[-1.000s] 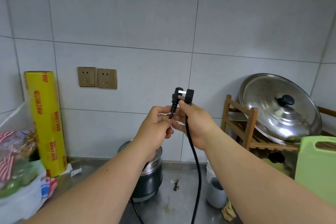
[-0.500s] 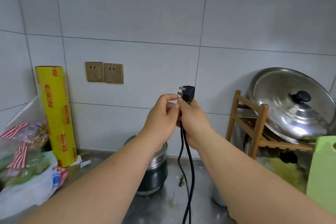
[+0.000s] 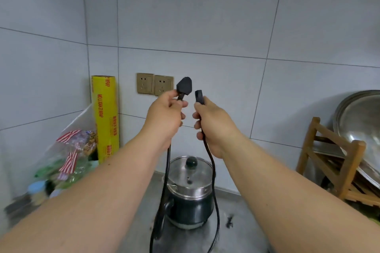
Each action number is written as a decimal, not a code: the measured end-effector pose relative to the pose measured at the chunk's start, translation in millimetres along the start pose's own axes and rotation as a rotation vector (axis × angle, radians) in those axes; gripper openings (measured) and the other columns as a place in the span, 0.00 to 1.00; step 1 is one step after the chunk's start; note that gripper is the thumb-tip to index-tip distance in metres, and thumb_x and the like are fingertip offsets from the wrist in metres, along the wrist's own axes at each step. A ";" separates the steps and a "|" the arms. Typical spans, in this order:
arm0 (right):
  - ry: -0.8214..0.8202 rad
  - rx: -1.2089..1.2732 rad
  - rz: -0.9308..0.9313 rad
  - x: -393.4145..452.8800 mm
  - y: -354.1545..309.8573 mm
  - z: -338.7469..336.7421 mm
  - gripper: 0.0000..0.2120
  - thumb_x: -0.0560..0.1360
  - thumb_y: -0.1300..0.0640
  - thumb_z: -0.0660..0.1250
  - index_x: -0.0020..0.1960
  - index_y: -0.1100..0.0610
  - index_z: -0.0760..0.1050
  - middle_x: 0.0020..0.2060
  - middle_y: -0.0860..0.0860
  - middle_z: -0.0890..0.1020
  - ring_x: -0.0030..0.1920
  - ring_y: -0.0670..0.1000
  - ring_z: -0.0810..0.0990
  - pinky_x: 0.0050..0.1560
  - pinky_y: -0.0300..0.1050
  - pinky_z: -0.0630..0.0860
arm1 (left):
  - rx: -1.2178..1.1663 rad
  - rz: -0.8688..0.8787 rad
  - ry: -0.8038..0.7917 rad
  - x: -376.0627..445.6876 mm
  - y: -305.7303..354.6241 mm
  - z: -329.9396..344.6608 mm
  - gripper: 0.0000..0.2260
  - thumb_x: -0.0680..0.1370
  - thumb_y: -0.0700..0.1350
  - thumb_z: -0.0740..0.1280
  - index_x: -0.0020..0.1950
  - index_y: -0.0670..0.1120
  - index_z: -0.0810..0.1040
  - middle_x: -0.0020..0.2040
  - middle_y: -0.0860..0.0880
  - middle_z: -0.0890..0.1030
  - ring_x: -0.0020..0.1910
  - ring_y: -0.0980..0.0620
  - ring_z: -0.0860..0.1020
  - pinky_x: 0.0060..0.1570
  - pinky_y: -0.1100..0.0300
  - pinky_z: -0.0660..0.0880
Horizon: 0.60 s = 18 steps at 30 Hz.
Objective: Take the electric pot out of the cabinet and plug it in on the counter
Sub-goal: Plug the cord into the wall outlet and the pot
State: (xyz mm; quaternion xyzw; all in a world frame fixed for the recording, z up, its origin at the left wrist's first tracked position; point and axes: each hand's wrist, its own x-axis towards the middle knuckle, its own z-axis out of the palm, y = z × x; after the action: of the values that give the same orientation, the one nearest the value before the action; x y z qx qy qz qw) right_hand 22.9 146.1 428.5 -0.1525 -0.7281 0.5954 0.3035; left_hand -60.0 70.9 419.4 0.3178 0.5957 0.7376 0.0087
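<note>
The dark electric pot [image 3: 190,201] with its steel and glass lid stands on the steel counter [image 3: 242,222] below my hands. My left hand [image 3: 164,115] grips the black wall plug [image 3: 184,86], raised just right of the two gold wall sockets [image 3: 155,86]. My right hand [image 3: 213,123] holds the cord's other end, the appliance connector [image 3: 199,96], a short gap to the right of the plug. The black cord [image 3: 213,181] hangs from both hands down past the pot.
A yellow cling-wrap roll [image 3: 105,117] stands against the wall on the left, above plastic bags of food [image 3: 67,156]. On the right a wooden rack [image 3: 337,162] holds a large steel lid [image 3: 362,125]. Grey tiled wall lies behind.
My hands, pressed together on the plug before, have parted: the left now holds the plug, the right the connector end. The view tilted down and right, so the pot's lid shows.
</note>
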 end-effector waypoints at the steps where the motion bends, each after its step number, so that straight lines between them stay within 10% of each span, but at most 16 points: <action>1: 0.001 0.052 0.028 4.4 2.2 3.3 0.06 0.76 0.59 0.54 0.47 0.54 0.70 0.35 0.51 0.67 0.30 0.49 0.61 0.29 0.43 0.57 | 0.047 -0.015 0.065 7.8 -1.6 -10.4 0.15 0.78 0.40 0.56 0.63 0.49 0.72 0.45 0.53 0.80 0.41 0.47 0.78 0.40 0.52 0.77; 4: 0.003 0.213 0.086 14.6 11.4 10.8 0.08 0.77 0.61 0.55 0.43 0.56 0.72 0.33 0.52 0.68 0.26 0.48 0.61 0.26 0.40 0.59 | 0.149 -0.106 0.196 29.1 -10.1 -38.0 0.17 0.76 0.39 0.58 0.64 0.51 0.70 0.48 0.50 0.81 0.56 0.38 0.76 0.58 0.42 0.72; 11: 0.011 0.308 0.164 45.3 28.6 35.9 0.06 0.77 0.56 0.62 0.43 0.53 0.75 0.35 0.54 0.74 0.24 0.48 0.68 0.21 0.36 0.68 | 0.241 -0.064 0.283 75.7 -35.0 -80.9 0.09 0.75 0.55 0.62 0.39 0.52 0.74 0.38 0.52 0.78 0.35 0.55 0.72 0.32 0.60 0.65; 18: 0.073 0.304 0.204 97.5 25.5 60.2 0.03 0.77 0.59 0.62 0.46 0.55 0.74 0.34 0.54 0.75 0.26 0.48 0.69 0.20 0.35 0.67 | 0.215 -0.184 0.106 157.4 -83.0 -88.6 0.17 0.78 0.56 0.57 0.48 0.46 0.77 0.35 0.50 0.73 0.30 0.52 0.67 0.27 0.61 0.62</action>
State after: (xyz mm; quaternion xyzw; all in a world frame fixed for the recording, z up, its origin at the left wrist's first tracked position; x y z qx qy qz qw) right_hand -93.2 162.6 423.0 -0.1994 -0.5992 0.7201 0.2875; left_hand -258.3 79.2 410.3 0.2214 0.6974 0.6815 0.0107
